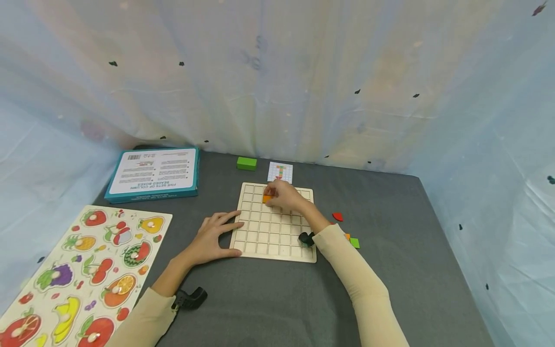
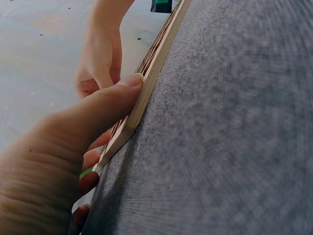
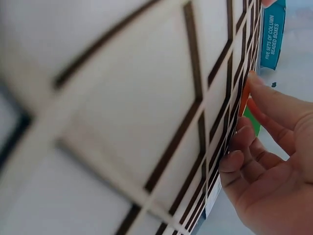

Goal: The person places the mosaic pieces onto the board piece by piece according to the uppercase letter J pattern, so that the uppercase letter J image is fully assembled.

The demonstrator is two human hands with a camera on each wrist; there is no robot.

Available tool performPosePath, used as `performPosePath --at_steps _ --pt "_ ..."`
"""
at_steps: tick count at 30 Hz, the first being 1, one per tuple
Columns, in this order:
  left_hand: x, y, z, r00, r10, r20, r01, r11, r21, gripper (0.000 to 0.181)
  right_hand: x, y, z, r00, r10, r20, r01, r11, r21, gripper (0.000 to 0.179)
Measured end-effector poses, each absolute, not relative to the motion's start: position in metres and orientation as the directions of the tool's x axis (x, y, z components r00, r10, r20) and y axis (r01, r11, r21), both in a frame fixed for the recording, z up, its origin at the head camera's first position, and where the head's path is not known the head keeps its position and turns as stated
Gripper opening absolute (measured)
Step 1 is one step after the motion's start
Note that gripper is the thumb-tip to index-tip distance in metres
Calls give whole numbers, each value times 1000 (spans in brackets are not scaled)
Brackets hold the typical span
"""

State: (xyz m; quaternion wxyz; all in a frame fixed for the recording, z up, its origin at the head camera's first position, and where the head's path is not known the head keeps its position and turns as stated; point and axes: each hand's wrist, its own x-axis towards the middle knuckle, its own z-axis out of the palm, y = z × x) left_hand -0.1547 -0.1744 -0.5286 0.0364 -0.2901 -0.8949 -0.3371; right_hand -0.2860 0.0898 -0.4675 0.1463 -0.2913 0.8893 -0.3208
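A pale wooden board (image 1: 269, 238) with a grid of square cells lies on the dark grey table. Near its upper left part, my right hand (image 1: 284, 195) pinches an orange tile (image 1: 267, 198) between thumb and fingers, right at the grid. The same orange tile (image 3: 245, 95) shows edge-on by the thumb in the right wrist view. My left hand (image 1: 212, 238) rests at the board's left edge with fingers spread. Its thumb (image 2: 115, 100) lies on the board's rim in the left wrist view. Just beyond the board is a small pattern card (image 1: 277, 169), partly behind the right hand.
A green block (image 1: 246, 164) and a teal-edged box (image 1: 151, 174) stand at the back. A fruit puzzle board (image 1: 86, 260) lies at the left. Right of the board are a red piece (image 1: 337, 217) and a green tile (image 1: 354, 243), with other pieces partly under the right sleeve.
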Motion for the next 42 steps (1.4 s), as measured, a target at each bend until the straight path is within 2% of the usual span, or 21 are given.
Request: performPosePath --at_steps 18,30,36,42 --pt "-154 -174 -527 -838 486 248 526 603 600 80 -285 94 -471 -820 -569 -64 -377 620 -689 15" --pt "-155 -175 -527 -827 504 250 541 590 599 80 -283 98 -465 -821 -570 -47 -366 588 -721 17" --pt "-156 -173 -527 -818 519 249 550 576 605 81 -275 131 -457 -846 -529 71 -369 484 -794 20" --pt "-154 -175 -527 -812 512 279 565 571 595 80 -253 185 -451 -881 -462 99 -355 508 -785 23"
